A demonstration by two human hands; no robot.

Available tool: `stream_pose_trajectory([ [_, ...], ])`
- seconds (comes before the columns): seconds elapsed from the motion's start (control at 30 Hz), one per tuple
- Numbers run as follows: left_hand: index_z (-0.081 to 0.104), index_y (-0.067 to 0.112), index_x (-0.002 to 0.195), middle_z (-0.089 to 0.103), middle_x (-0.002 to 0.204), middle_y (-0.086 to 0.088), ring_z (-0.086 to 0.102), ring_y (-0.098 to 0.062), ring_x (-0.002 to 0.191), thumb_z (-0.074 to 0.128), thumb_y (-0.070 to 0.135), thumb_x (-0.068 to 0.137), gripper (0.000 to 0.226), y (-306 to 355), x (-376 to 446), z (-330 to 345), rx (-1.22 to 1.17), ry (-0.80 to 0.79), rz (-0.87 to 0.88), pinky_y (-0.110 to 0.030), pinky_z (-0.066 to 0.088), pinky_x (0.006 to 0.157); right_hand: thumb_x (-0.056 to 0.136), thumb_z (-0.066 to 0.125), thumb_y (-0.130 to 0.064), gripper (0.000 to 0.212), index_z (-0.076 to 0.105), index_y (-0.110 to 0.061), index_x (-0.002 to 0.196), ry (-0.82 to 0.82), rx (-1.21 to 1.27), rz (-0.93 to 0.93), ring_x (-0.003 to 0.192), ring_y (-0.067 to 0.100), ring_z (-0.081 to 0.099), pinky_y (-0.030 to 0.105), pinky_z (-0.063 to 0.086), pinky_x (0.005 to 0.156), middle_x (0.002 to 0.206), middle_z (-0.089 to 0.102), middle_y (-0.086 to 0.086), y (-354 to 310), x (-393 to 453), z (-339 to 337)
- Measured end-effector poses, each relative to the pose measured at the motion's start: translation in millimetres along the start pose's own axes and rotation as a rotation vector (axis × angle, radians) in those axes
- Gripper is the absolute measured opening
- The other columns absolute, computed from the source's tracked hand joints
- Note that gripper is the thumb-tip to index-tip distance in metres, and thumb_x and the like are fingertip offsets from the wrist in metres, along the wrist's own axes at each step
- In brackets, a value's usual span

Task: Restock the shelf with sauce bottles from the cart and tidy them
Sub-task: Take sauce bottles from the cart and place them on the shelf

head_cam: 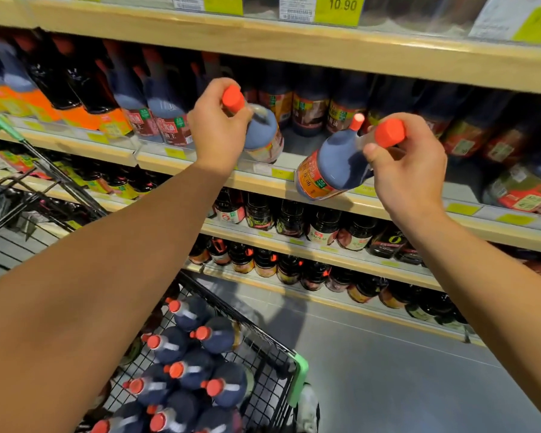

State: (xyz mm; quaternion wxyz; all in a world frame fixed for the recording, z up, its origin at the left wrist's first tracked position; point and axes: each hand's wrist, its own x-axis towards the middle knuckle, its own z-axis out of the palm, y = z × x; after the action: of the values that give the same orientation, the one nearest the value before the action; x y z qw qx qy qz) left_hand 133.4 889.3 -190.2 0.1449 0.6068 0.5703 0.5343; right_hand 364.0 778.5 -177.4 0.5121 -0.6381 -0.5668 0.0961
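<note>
My left hand (216,123) grips the neck of a dark sauce bottle (263,135) with a red cap, its base on the wooden shelf (372,207). My right hand (409,164) holds the red-capped neck of a second sauce bottle (331,173), tilted at the shelf's front edge. A gap lies between these two bottles, with several similar bottles standing further back. The black wire cart (272,342) below my left arm holds several more red-capped bottles (197,364).
Rows of dark bottles fill the shelf to the left (156,114) and right (512,182), and the lower shelves (294,220). Yellow price tags (341,7) line the shelf above. A second cart (28,198) stands at the left. Grey floor (388,370) lies beside the cart.
</note>
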Motion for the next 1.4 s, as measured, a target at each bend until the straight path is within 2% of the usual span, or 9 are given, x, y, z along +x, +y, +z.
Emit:
stream_pose_trajectory([
  [0.17, 0.063, 0.02, 0.107, 0.063, 0.095, 0.011, 0.052, -0.01, 0.086, 0.069, 0.02, 0.079, 0.029, -2, 10, 15, 0.135, -0.092, 0.058, -0.004, 0.028, 0.072, 0.081, 0.067, -0.016, 0.021, 0.06, -0.017, 0.101, 0.002, 0.008, -0.011, 0.076, -0.012, 0.05, 0.005, 0.039, 0.069, 0.08, 0.053, -0.024, 2, 5, 5],
  [0.3, 0.06, 0.011, 0.095, 0.065, 0.089, -0.001, 0.052, -0.018, 0.082, 0.069, 0.025, 0.081, 0.022, 1, 22, 29, 0.193, -0.134, 0.033, -0.016, 0.027, 0.064, 0.081, 0.067, -0.016, 0.023, 0.06, -0.017, 0.103, 0.006, 0.0, -0.03, 0.079, 0.0, 0.05, 0.004, 0.038, 0.068, 0.08, 0.052, -0.023, 2, 8, 6],
  [0.5, 0.056, 0.001, 0.103, 0.06, 0.102, -0.013, 0.055, -0.024, 0.092, 0.066, 0.021, 0.085, 0.029, 7, 38, 42, 0.36, -0.304, -0.087, -0.028, 0.039, 0.072, 0.081, 0.066, -0.016, 0.024, 0.06, -0.016, 0.104, 0.019, -0.006, -0.043, 0.078, 0.001, 0.05, 0.012, 0.041, 0.07, 0.08, 0.052, -0.023, 5, 12, 9],
  [0.57, 0.054, 0.001, 0.115, 0.06, 0.101, -0.014, 0.058, -0.028, 0.094, 0.065, 0.017, 0.086, 0.034, 5, 39, 47, 0.378, -0.372, -0.089, -0.033, 0.044, 0.074, 0.08, 0.066, -0.015, 0.024, 0.06, -0.016, 0.104, 0.016, 0.0, -0.058, 0.078, 0.002, 0.05, 0.013, 0.042, 0.071, 0.081, 0.053, -0.022, 8, 13, 8],
  [0.7, 0.018, 0.017, 0.15, 0.056, 0.106, -0.01, 0.054, -0.023, 0.093, 0.059, 0.008, 0.088, 0.075, -12, 42, 48, 0.322, -0.456, -0.036, -0.03, 0.042, 0.077, 0.079, 0.066, -0.016, 0.026, 0.06, -0.015, 0.104, 0.031, 0.015, -0.064, 0.081, 0.009, 0.055, 0.023, 0.047, 0.075, 0.083, 0.055, -0.018, 8, 16, 11],
  [0.9, 0.039, 0.007, 0.131, 0.04, 0.132, -0.012, 0.045, -0.022, 0.114, 0.069, 0.022, 0.082, 0.06, -40, 19, 53, 0.18, -0.181, -0.079, -0.014, 0.029, 0.087, 0.079, 0.067, -0.017, 0.027, 0.06, -0.014, 0.105, 0.04, 0.027, -0.061, 0.084, 0.008, 0.057, 0.029, 0.051, 0.079, 0.084, 0.056, -0.02, 2, 17, 19],
  [1.03, 0.031, 0.012, 0.14, 0.052, 0.131, -0.006, 0.05, -0.021, 0.117, 0.072, 0.037, 0.077, 0.08, -53, 13, 71, 0.016, -0.288, -0.305, -0.029, 0.041, 0.098, 0.079, 0.068, -0.017, 0.027, 0.06, -0.015, 0.105, 0.043, 0.041, -0.058, 0.084, 0.012, 0.059, 0.032, 0.051, 0.078, 0.089, 0.059, -0.011, 1, 14, 22],
  [1.2, 0.034, 0.02, 0.142, 0.053, 0.136, -0.002, 0.051, -0.024, 0.122, 0.07, 0.033, 0.08, 0.073, -51, 15, 84, -0.042, -0.301, -0.28, -0.032, 0.042, 0.103, 0.079, 0.068, -0.017, 0.027, 0.06, -0.015, 0.105, 0.046, 0.034, -0.054, 0.083, 0.013, 0.057, 0.031, 0.051, 0.076, 0.087, 0.057, -0.014, 4, 13, 19],
  [1.4, 0.044, 0.012, 0.132, 0.059, 0.122, -0.007, 0.054, -0.026, 0.113, 0.069, 0.029, 0.084, 0.057, -28, 5, 109, -0.025, -0.368, -0.271, -0.025, 0.039, 0.088, 0.078, 0.067, -0.016, 0.027, 0.06, -0.017, 0.104, 0.048, 0.053, -0.043, 0.086, 0.018, 0.061, 0.04, 0.052, 0.079, 0.091, 0.061, -0.008, 9, 15, 14],
])
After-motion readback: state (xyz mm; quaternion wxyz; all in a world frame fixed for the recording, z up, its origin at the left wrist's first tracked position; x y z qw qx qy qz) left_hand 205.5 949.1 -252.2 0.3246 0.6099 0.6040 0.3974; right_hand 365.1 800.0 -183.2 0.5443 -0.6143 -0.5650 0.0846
